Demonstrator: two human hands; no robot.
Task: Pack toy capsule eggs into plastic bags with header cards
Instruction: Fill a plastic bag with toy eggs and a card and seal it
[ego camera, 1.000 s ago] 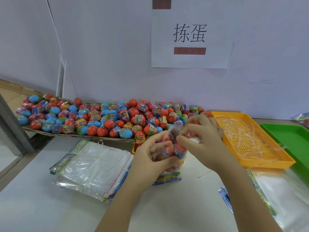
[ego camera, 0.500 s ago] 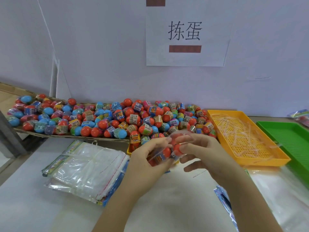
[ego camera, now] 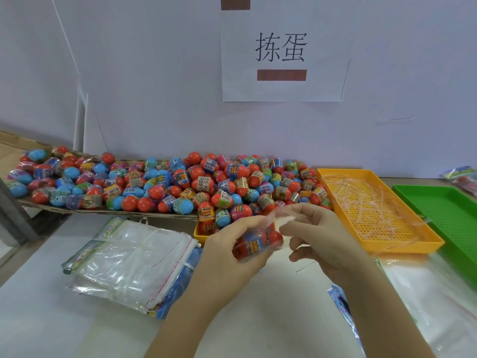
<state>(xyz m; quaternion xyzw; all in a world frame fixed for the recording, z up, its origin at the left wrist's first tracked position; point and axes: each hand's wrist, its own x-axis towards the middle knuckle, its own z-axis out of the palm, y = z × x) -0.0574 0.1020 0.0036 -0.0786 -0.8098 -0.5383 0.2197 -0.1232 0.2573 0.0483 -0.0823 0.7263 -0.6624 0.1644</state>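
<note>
Toy capsule eggs (ego camera: 180, 184) lay heaped, red and blue, on a cardboard sheet (ego camera: 10, 143) along the back of the counter (ego camera: 64, 332). A few of them were already inside a clear plastic bag (ego camera: 258, 242), held in the air just in front of the heap. Left hand (ego camera: 227, 257): fingers curled round the filled belly of the bag, carrying its weight. Right hand (ego camera: 325, 236): thumb and forefinger pinched on the bag's loose clear mouth, other fingers loosely bent, holding nothing. We could not count the eggs in the bag; at least two showed. We judged the step to be closing, with filling done and the flap not yet sealed. The next move would call for folding the flap flat over the mouth and pressing it evenly, the left hand keeping the eggs low so none rolled out. A stack of empty bags (ego camera: 129, 262) with printed header cards (ego camera: 105, 229) lay near on the left. A yellow tray (ego camera: 402, 248) holding thin clear strips and a green tray (ego camera: 397, 188) stood on the right.
</note>
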